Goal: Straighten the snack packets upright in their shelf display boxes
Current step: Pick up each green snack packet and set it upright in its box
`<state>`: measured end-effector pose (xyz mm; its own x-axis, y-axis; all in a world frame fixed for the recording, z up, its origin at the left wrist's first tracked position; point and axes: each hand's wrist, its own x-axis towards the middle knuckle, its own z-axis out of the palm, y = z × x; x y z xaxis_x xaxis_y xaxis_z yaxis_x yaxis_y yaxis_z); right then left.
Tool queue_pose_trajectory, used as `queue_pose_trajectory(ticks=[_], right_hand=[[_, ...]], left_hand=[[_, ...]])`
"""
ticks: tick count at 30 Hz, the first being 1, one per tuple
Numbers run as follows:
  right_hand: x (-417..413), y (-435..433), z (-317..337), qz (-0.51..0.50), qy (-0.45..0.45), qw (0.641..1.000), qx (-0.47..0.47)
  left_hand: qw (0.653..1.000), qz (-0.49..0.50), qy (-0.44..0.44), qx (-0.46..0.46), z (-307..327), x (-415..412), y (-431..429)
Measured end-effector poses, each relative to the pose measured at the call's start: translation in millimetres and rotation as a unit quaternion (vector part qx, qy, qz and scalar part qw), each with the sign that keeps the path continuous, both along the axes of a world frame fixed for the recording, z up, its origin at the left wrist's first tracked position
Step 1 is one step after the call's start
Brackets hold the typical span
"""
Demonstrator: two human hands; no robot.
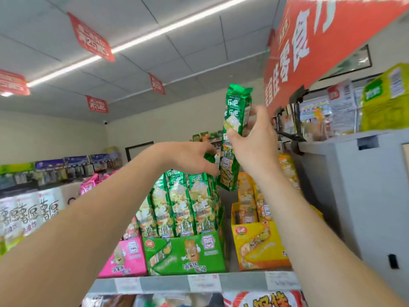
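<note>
My right hand (252,138) grips a long green snack packet (234,120) and holds it upright in the air, above and to the right of the green display box (186,253). Several green packets (183,202) stand upright in that box. My left hand (194,158) reaches over their tops, its fingers curled around the top of a green packet at the back of the row. A yellow display box (256,244) with yellow packets stands to the right, and a pink box (126,258) to the left.
The boxes sit on a top shelf with price tags along its front edge (199,282). A grey cabinet (358,185) and a red banner (321,41) close off the right. White packets (26,213) line the shelf at left. Red bags show on the shelf below.
</note>
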<state>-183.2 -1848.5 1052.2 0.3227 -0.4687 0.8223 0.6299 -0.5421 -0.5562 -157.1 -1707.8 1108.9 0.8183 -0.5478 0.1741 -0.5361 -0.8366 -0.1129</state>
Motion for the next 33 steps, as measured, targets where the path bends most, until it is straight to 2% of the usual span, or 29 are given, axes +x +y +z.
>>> queue_pose_trajectory(ticks=[3, 7, 11, 14, 18, 21, 25, 29, 33], right_hand=[[21, -1, -7, 0.007, 0.049, 0.999, 0.014], [37, 0, -12, 0.075, 0.089, 0.993, 0.031], [41, 6, -19, 0.094, 0.102, 0.988, -0.074], [46, 9, -20, 0.133, 0.165, 0.967, -0.143], [52, 12, -25, 0.172, 0.219, 0.945, -0.173], [55, 13, -34, 0.195, 0.250, 0.933, -0.172], [50, 8, -29, 0.179, 0.277, 0.928, -0.173], [43, 7, -16, 0.161, 0.274, 0.930, -0.185], [34, 8, -16, 0.182, 0.308, 0.919, -0.167]], left_hand=[[0.999, -0.014, -0.032, -0.001, -1, 2, 1], [0.987, -0.077, -0.122, -0.068, -9, -11, 16], [0.967, -0.115, -0.178, -0.144, -26, -23, 31], [0.967, -0.118, -0.164, -0.158, -27, -26, 36], [0.977, -0.112, -0.118, -0.141, -22, -26, 41], [0.983, -0.115, -0.045, -0.133, -18, -24, 48], [0.977, -0.151, 0.054, -0.141, -16, -22, 53], [0.984, -0.154, -0.001, -0.093, -17, -16, 53], [0.982, -0.128, -0.020, -0.140, -19, -11, 49]])
